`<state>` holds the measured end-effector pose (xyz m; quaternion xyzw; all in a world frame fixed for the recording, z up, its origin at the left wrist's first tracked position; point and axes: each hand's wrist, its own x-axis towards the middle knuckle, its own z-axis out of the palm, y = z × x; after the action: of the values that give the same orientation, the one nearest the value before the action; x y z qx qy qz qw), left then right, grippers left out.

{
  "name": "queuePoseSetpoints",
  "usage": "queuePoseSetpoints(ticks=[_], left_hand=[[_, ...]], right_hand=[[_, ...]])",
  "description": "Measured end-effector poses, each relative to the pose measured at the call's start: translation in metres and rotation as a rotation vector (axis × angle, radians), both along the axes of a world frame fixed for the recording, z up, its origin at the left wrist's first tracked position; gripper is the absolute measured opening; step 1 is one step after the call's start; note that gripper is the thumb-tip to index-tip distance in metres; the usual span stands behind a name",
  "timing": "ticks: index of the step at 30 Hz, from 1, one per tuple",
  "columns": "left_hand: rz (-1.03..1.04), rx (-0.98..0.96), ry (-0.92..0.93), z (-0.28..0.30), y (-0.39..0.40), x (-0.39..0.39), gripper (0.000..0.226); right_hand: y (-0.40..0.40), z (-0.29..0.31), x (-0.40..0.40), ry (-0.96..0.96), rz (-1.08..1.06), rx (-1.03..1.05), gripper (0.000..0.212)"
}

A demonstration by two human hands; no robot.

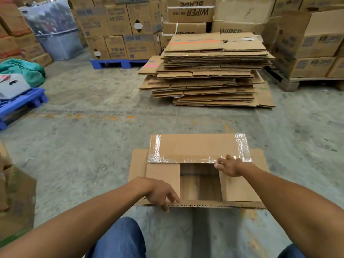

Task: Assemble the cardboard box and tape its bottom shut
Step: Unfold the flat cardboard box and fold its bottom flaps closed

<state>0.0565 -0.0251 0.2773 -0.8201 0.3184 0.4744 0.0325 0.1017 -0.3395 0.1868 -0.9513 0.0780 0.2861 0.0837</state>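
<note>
Here the cardboard box [199, 175] stands on the concrete floor [93, 146] just ahead of the person's knees, bottom side up, with the two short inner flaps folded in and a rectangular gap open between them. The near long flap [204, 204] shows only its corrugated edge at 6 o'clock of the box. The left hand [158, 192] rests on the left inner flap, its fingers curled loosely downward and touching that corrugated edge; it holds nothing firmly that I can make out. The right hand [229, 165], arm extended, pinches the near edge of the far long flap [195, 148] at about 1 o'clock of the gap, where old clear tape [242, 146] glints.

The likely trouble: the far flap is held off-centre, so it may come down skewed and leave an uneven seam. The wrinkled old tape could stop new tape from bonding. No tape roll is in view.

Farther off, at 12 o'clock, sits a stack of flattened cartons [208, 71].
</note>
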Motion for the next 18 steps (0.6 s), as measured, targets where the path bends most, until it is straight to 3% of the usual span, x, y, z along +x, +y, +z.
queuePoseSetpoints(ticks=[5, 7, 10, 14, 16, 18], left_hand=[[0.038, -0.18, -0.534, -0.003, 0.003, 0.025, 0.03], [0.057, -0.195, -0.74, -0.011, 0.005, 0.045, 0.028], [0.153, -0.2, -0.824, -0.03, 0.003, 0.069, 0.044], [0.333, -0.168, -0.833, -0.067, -0.005, 0.096, 0.068], [0.439, -0.157, -0.819, -0.088, -0.007, 0.109, 0.074], [0.525, -0.128, -0.746, -0.111, -0.004, 0.121, 0.077]], right_hand=[[0.002, 0.018, 0.013, 0.119, -0.079, 0.118, 0.076], [-0.003, 0.03, 0.026, 0.177, -0.142, 0.106, 0.088], [-0.015, 0.037, 0.052, 0.058, -0.176, 0.099, 0.113], [-0.018, 0.044, 0.062, -0.402, -0.131, 0.158, 0.068], [-0.019, 0.039, 0.055, -0.44, -0.07, 0.059, 0.054], [-0.024, 0.019, 0.042, -0.363, -0.028, -0.032, 0.054]])
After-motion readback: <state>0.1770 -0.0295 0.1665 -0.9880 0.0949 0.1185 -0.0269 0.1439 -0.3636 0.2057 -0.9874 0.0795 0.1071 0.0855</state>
